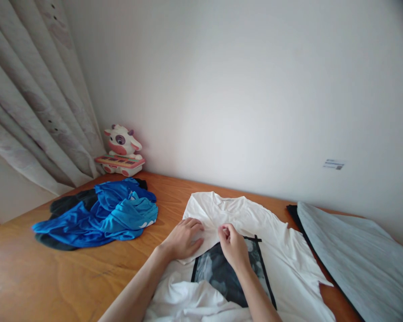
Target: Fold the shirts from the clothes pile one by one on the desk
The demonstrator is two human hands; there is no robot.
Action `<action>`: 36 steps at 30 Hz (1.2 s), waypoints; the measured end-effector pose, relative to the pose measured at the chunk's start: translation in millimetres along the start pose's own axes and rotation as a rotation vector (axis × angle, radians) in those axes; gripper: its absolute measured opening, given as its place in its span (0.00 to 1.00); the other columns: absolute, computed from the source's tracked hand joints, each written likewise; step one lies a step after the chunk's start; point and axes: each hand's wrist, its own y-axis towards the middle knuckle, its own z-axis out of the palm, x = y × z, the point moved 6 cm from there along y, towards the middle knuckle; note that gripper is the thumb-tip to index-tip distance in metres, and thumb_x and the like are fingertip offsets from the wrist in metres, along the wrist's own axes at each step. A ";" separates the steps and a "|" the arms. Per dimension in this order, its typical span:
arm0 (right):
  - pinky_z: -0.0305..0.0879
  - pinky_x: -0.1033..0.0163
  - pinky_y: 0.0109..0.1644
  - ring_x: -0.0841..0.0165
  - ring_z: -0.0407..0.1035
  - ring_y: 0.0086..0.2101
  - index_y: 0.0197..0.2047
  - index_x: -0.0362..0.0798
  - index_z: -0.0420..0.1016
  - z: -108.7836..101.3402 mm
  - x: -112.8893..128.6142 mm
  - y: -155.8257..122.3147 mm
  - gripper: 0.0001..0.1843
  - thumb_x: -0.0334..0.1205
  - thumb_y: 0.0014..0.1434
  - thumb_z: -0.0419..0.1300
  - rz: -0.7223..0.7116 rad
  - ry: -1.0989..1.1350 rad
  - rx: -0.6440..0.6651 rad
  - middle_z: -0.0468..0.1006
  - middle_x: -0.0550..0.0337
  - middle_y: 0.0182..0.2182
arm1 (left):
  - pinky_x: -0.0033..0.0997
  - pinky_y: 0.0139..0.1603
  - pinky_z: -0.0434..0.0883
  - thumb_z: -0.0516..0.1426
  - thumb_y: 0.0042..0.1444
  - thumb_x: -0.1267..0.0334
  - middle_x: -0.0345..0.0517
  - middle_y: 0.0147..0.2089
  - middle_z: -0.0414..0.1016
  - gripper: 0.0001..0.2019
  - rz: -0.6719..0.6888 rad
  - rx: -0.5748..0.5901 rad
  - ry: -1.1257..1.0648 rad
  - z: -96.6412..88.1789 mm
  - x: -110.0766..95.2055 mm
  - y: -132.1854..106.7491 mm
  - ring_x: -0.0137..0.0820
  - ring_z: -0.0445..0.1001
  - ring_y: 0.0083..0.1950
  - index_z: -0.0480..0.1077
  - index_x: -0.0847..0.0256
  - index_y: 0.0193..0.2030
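White T-shirt (278, 257): one, bottom centre of the frame, neckline toward the wall (228, 98); we list it as the piece in hand.
Print (218, 273): one dark panel, black-bordered, on the shirt; white cloth covers its upper left corner and overlaps its lower left.
Left hand (184, 237): palm down on the shirt, left of centre, thumb apart from the fingers; we see no grip.
Right hand (233, 246): over the print, fingers curled in; we cannot tell whether cloth is pinched between them.
Progress, done: we judge the work partway; the neckline and upper right lie spread, print upward.
Progress, remaining: we note bunched cloth along the bottom of the frame and a creased right side, neither yet flat.
Tabletop (121, 277): wood; its far edge meets the wall, close behind the neckline; its near edge is outside our view.
Room, left: we find the widest stretch of wood at lower left, below the blue garment (110, 219) and dark cloth (75, 201).
Room, right: tight; grey cloth (356, 250) over black cloth (294, 215) lies just beside the shirt, a narrow wedge of wood showing at lower right.
Toy cow (121, 152): one, with keyboard, at the back left, well apart from both hands.
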 end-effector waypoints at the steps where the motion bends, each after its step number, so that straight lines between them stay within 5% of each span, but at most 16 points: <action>1: 0.63 0.65 0.41 0.63 0.77 0.40 0.46 0.50 0.73 -0.6 -1.4 2.7 0.16 0.48 0.70 0.48 0.018 -0.022 -0.008 0.83 0.56 0.37 | 0.43 0.61 0.69 0.58 0.61 0.58 0.53 0.56 0.75 0.16 -0.002 -0.008 -0.007 -1.2 -1.1 -1.3 0.42 0.73 0.57 0.71 0.58 0.54; 7: 0.61 0.64 0.39 0.61 0.78 0.41 0.36 0.49 0.78 9.0 4.4 38.2 0.20 0.49 0.70 0.50 0.039 -0.135 0.075 0.84 0.52 0.37 | 0.45 0.62 0.68 0.59 0.59 0.56 0.52 0.57 0.75 0.17 0.045 0.013 -0.010 1.8 -4.6 -1.9 0.44 0.72 0.58 0.71 0.57 0.54; 18: 0.63 0.62 0.41 0.60 0.77 0.42 0.39 0.47 0.79 32.0 26.6 75.6 0.13 0.43 0.68 0.56 -0.027 -0.303 0.118 0.83 0.49 0.40 | 0.50 0.66 0.67 0.60 0.59 0.57 0.50 0.62 0.72 0.12 0.127 -0.007 -0.026 3.3 -5.5 -4.4 0.47 0.68 0.64 0.80 0.50 0.49; 22: 0.65 0.57 0.49 0.55 0.74 0.49 0.47 0.44 0.77 27.4 40.1 64.6 0.11 0.37 0.67 0.55 -0.105 -0.366 0.039 0.79 0.44 0.48 | 0.45 0.68 0.67 0.51 0.68 0.62 0.53 0.64 0.72 0.14 0.085 -0.034 -0.090 9.6 -1.1 -2.2 0.42 0.67 0.67 0.78 0.58 0.47; 26: 0.62 0.58 0.60 0.60 0.68 0.57 0.56 0.47 0.72 34.5 55.4 39.0 0.18 0.30 0.67 0.48 -0.295 -0.358 0.042 0.75 0.47 0.56 | 0.43 0.69 0.67 0.44 0.67 0.71 0.61 0.68 0.68 0.21 -0.085 -0.099 -0.049 18.0 14.8 -2.1 0.38 0.65 0.70 0.67 0.65 0.62; 31: 0.50 0.46 0.71 0.59 0.54 0.69 0.69 0.45 0.62 41.4 41.5 13.2 0.26 0.39 0.71 0.45 -0.421 -0.369 0.199 0.61 0.47 0.70 | 0.60 0.72 0.58 0.49 0.68 0.49 0.65 0.73 0.60 0.29 -0.113 -0.074 0.197 29.3 30.0 -8.5 0.51 0.57 0.74 0.61 0.65 0.70; 36: 0.41 0.37 0.73 0.54 0.46 0.71 0.73 0.40 0.56 15.8 30.4 -10.7 0.32 0.46 0.71 0.47 -0.412 -0.411 0.255 0.52 0.43 0.73 | 0.59 0.72 0.58 0.46 0.68 0.41 0.62 0.74 0.59 0.35 -0.098 -0.060 0.291 31.9 46.7 -8.9 0.52 0.55 0.75 0.59 0.65 0.72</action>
